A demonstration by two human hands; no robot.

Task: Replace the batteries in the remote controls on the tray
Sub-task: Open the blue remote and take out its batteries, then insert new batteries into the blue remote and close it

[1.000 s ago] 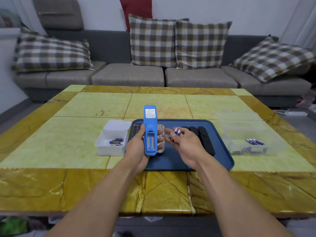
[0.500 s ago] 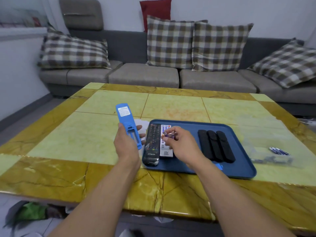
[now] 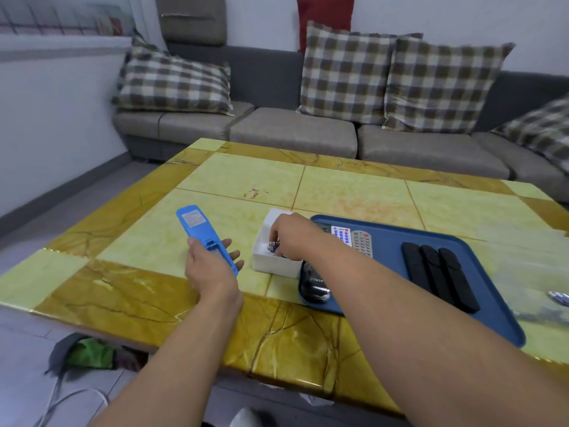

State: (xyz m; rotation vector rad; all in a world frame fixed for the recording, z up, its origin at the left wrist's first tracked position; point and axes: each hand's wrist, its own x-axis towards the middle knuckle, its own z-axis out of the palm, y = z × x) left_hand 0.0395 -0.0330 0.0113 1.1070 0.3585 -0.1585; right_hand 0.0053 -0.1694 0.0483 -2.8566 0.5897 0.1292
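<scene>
My left hand grips a blue remote left of the tray, back side up with its battery bay open. My right hand reaches over the white box beside the tray and pinches batteries just above the inside of the box. The blue tray carries a black remote, a white remote, a grey remote and three black battery covers.
A clear box with fresh batteries shows at the right edge of the yellow tiled table. A grey sofa with checked cushions stands behind the table. Green cloth lies on the floor below the table's near edge.
My right hand has moved left from over the tray to the white box, carrying the batteries. My left hand with the blue remote has shifted left and tilted it. The view has swung left.
</scene>
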